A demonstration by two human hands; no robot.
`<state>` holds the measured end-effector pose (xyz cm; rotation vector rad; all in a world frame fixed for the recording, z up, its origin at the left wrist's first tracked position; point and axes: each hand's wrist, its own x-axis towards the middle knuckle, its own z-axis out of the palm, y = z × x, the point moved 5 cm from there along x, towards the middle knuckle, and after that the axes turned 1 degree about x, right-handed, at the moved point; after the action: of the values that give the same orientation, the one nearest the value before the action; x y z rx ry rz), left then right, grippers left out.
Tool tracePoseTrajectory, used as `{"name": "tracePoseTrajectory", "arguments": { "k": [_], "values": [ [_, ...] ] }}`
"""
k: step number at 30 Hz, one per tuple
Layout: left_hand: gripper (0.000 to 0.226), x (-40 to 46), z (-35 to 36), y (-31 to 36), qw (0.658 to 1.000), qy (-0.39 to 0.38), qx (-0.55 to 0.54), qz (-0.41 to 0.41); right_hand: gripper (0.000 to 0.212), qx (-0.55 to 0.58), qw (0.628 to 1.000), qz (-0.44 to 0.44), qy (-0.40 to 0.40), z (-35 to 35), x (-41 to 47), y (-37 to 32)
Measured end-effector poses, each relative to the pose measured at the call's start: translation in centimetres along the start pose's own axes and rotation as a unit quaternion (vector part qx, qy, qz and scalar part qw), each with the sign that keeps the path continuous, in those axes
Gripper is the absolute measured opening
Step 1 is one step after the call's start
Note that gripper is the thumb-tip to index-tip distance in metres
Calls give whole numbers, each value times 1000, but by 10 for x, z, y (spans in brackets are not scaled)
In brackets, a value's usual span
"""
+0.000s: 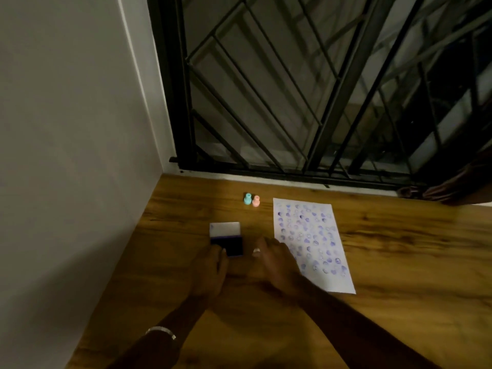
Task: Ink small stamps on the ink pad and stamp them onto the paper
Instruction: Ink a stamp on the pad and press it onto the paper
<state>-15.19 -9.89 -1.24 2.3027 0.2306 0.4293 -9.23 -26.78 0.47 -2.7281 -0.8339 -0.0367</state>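
The ink pad (231, 249) lies open on the wooden table (399, 249), its pale lid (225, 229) folded back and the dark blue pad toward me. My left hand (211, 272) grips the pad's near left corner. My right hand (277, 265) hovers just right of the pad, and a small white stamp (256, 251) shows at its fingertips. The white paper (332, 283) lies to the right, covered with several rows of blue-purple prints; the hand overlaps its left edge. A teal stamp (247, 199) and a pink stamp (256, 201) stand together behind the pad.
A white wall (66, 155) runs along the table's left edge. A black metal window grille (306, 89) stands behind the table. A dark object (447, 190) rests at the far right by the sill. I wear a silver bracelet (161, 332) on my left wrist.
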Motion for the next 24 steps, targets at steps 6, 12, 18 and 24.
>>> {"name": "tracePoseTrajectory", "arguments": {
  "k": [6, 12, 18, 24],
  "values": [
    [26, -9, 64, 46, 990, -134, 22, 41, 33, -46, 995, 89, 13, -7, -41, 54],
    [31, -26, 111, 71, 976, -162, 112, 92, 27, -66, 991, 112, 20, -21, -72, 88],
    [43, -37, 127, 72, 961, -160, 183, 133, 19, -57, 989, 139, -11, -22, -89, 108],
    [44, -37, 128, 70, 962, -140, 187, 141, 24, -57, 988, 134, -51, -12, -94, 116]
  ]
}}
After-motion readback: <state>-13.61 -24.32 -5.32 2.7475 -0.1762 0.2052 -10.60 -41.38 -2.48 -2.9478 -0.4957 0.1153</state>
